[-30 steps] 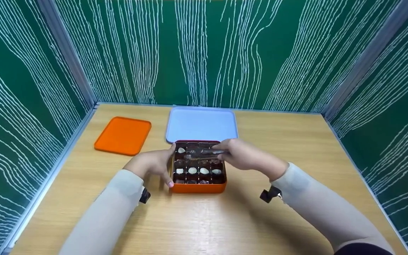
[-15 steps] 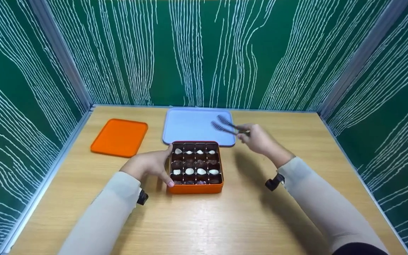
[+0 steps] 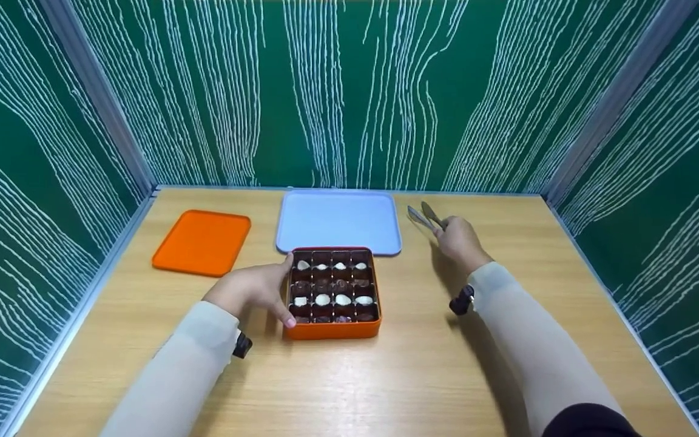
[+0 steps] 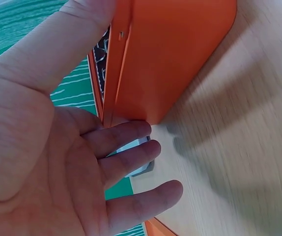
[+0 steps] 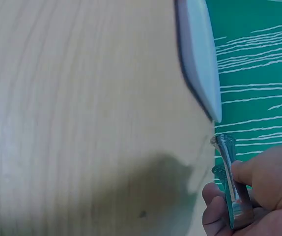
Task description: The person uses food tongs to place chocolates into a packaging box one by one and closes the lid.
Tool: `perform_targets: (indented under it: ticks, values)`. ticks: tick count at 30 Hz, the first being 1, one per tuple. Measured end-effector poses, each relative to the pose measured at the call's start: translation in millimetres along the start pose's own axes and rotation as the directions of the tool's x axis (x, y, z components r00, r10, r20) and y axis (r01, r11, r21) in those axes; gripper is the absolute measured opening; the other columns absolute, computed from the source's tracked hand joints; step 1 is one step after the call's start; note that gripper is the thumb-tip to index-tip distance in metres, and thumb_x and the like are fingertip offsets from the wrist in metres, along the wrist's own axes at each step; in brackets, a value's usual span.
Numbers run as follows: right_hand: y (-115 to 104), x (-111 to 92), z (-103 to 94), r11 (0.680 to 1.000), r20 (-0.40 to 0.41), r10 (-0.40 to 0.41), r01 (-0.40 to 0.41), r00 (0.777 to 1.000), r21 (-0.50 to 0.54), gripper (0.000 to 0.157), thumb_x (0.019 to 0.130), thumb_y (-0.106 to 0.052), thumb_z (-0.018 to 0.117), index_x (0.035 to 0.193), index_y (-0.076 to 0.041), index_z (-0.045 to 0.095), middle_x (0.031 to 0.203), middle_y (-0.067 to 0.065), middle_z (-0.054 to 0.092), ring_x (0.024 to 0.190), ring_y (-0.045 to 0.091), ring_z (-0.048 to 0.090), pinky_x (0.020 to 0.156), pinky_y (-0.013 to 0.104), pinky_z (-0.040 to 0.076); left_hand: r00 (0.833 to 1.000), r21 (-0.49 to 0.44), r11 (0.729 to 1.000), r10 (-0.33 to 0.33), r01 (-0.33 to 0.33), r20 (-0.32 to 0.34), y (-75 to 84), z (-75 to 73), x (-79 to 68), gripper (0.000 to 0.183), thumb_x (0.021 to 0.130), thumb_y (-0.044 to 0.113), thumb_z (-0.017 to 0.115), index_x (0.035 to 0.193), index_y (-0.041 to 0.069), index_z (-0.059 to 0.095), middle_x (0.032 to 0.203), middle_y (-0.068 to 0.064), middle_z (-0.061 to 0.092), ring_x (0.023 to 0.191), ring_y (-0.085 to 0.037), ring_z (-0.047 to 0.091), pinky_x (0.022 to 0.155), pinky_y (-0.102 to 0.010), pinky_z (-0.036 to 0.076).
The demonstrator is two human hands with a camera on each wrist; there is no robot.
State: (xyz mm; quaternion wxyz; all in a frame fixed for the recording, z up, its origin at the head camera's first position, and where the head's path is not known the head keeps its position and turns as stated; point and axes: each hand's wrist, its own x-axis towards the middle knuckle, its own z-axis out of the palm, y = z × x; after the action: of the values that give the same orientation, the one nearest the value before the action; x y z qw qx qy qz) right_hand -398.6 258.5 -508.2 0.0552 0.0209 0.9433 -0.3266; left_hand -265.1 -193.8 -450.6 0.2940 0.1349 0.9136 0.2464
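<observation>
My left hand (image 3: 258,289) spans the left side of an orange box (image 3: 334,329) of chocolates. Its thumb touches the near left corner and a fingertip rests at the far left one. In the left wrist view the other fingers extend loosely beside the orange wall. Rows of white-topped and dark chocolates (image 3: 323,300) sit in a dark divided insert. My right hand (image 3: 462,241) holds small metal tongs (image 3: 428,218) near the table, right of a pale blue tray (image 3: 337,221). The right wrist view shows the tongs' two tips spread apart, with nothing between them.
An orange lid (image 3: 202,243), shaped like a shallow tray, lies at the back left of the wooden table (image 3: 349,388). The blue tray lies directly behind the box. Green panels (image 3: 204,91) with white wavy lines enclose the table on its back and both sides.
My right hand has carried the tongs from over the box, past the blue tray, to the table on its right. My left hand has stayed at the box.
</observation>
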Motion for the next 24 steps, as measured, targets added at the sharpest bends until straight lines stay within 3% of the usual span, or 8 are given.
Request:
perform_targets:
  ticks: [4, 11, 15, 19, 24]
  values:
    - [3, 2, 2.2, 0.999, -0.014, 0.02, -0.02, 1.0, -0.032, 0.049, 0.12, -0.023, 0.053, 0.152, 0.013, 0.059, 0.143, 0.033, 0.069, 0.123, 0.043, 0.066, 0.113, 0.06, 0.059, 1.0, 0.026, 1.0, 0.013, -0.013, -0.01, 0.8, 0.5, -0.1, 0.163, 0.074, 0.041, 0.108, 0.182, 0.009, -0.009, 0.188, -0.023, 0.021, 0.174, -0.043, 0.03, 0.145, -0.06, 0.023]
    - [-4, 0, 6.8, 0.98, -0.058, 0.084, -0.093, 0.995, -0.178, 0.032, 0.115, -0.028, 0.061, 0.119, 0.002, 0.072, 0.109, 0.02, 0.073, 0.095, 0.035, 0.064, 0.086, 0.049, 0.057, 1.0, 0.025, 0.999, 0.021, -0.021, -0.013, 0.8, 0.2, -0.3, 0.163, 0.073, 0.039, 0.109, 0.181, 0.008, -0.008, 0.188, -0.024, 0.02, 0.173, -0.044, 0.03, 0.145, -0.06, 0.022]
    - [0, 1, 9.8, 0.973, -0.063, 0.09, -0.101, 0.994, -0.207, 0.028, 0.112, -0.026, 0.063, 0.112, 0.0, 0.073, 0.106, 0.019, 0.074, 0.091, 0.034, 0.065, 0.082, 0.048, 0.057, 1.0, 0.018, 1.0, 0.018, -0.018, -0.013, 2.3, 0.6, -1.3, 0.162, 0.073, 0.038, 0.109, 0.182, 0.009, -0.007, 0.188, -0.022, 0.02, 0.174, -0.044, 0.029, 0.144, -0.061, 0.023]
    - [1, -2, 11.7, 0.969, -0.076, 0.078, -0.094, 0.994, -0.23, 0.029, 0.11, -0.027, 0.067, 0.114, 0.001, 0.073, 0.11, 0.021, 0.072, 0.095, 0.037, 0.066, 0.086, 0.052, 0.059, 1.0, 0.013, 1.0, 0.023, -0.023, -0.01, 1.5, 1.3, -0.8, 0.161, 0.073, 0.039, 0.109, 0.182, 0.01, -0.007, 0.189, -0.02, 0.019, 0.174, -0.043, 0.029, 0.144, -0.06, 0.023]
    - [-13, -13, 14.5, 0.963, -0.148, -0.051, 0.009, 0.988, -0.268, 0.04, 0.112, -0.029, 0.069, 0.132, 0.005, 0.074, 0.131, 0.025, 0.067, 0.118, 0.046, 0.065, 0.104, 0.065, 0.06, 0.999, 0.018, 0.999, 0.03, -0.03, -0.016, -2.3, 1.2, 0.6, 0.162, 0.073, 0.04, 0.109, 0.182, 0.011, -0.007, 0.189, -0.02, 0.02, 0.174, -0.043, 0.03, 0.144, -0.061, 0.023]
